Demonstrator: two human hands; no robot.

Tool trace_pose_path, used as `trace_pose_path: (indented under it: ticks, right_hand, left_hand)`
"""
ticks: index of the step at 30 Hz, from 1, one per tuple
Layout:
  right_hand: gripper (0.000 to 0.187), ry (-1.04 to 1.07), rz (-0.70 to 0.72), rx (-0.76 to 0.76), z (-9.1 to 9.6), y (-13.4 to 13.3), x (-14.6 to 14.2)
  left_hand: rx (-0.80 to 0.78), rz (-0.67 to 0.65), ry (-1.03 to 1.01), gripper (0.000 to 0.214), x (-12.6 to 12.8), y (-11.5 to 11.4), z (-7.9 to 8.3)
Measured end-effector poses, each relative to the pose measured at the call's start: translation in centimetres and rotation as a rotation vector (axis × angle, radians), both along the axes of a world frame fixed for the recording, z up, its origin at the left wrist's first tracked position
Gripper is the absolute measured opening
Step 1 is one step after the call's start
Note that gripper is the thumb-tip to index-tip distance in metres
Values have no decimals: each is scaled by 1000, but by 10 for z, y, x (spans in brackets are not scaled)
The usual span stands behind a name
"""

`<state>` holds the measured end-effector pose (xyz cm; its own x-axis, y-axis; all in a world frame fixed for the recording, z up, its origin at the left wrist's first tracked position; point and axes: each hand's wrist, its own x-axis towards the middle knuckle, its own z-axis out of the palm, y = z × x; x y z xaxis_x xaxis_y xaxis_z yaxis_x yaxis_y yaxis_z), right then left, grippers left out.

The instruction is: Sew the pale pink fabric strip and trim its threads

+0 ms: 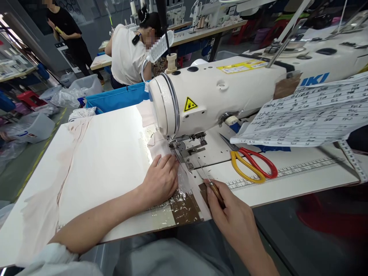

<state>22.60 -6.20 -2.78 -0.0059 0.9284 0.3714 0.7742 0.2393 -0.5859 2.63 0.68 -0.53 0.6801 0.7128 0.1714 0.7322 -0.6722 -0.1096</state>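
My left hand lies with its fingers outstretched on a pale pink piece of fabric, just left of the presser foot of a white sewing machine. A narrow pale fabric strip runs from the foot area toward the table's front edge. In my right hand is an awl, gripped by its wooden handle, its thin metal tip pointing toward the machine bed and the strip. The needle area is partly hidden by the machine head and my left fingers.
Scissors with red and yellow handles lie right of the awl. Handwritten paper hangs over the machine's right side. More thin pink fabric drapes along the table's left. Two people, plastic bins and other sewing machines are beyond.
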Motion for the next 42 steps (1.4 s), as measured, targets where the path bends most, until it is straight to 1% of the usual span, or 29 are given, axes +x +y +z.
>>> trace_pose_path:
  ticks: [4, 10, 17, 23, 28, 31, 34, 36, 39, 42]
  right_hand:
    - [22, -3, -4, 2, 1, 0, 0]
    - [22, -12, -3, 3, 0, 1, 0]
    - [22, -19, 0, -4, 0, 1, -1]
    - [22, -8, 0, -5, -1, 0, 0]
    - [22, 66, 6, -83, 1, -1, -1]
    - [29, 170, -43, -133, 5, -4, -5]
    - [35, 230, -81, -147, 9, -5, -8]
    - [34, 242, -80, -146, 9, -5, -9]
    - [26, 267, -48, -102, 8, -2, -11]
    - [19, 251, 93, -17, 7, 3, -14]
  left_hand:
    - [-17, -7, 30, 47, -1, 0, 1]
    - [-2, 4, -40, 45, 1, -1, -1]
    - [-14, 3, -33, 45, 1, -3, 1]
    - [-18, -1, -58, 45, 1, -2, -1]
    - [-27, 5, -64, 46, 0, -2, -2]
    - [-13, 1, -54, 46, 0, -1, -2]
    - [3, 5, -47, 47, 0, 1, -3]
    - [4, 12, -47, 48, 0, 3, -5]
    - [-2, 29, -55, 47, -1, 7, -5]
    - [-9, 43, -75, 45, -2, 10, -3]
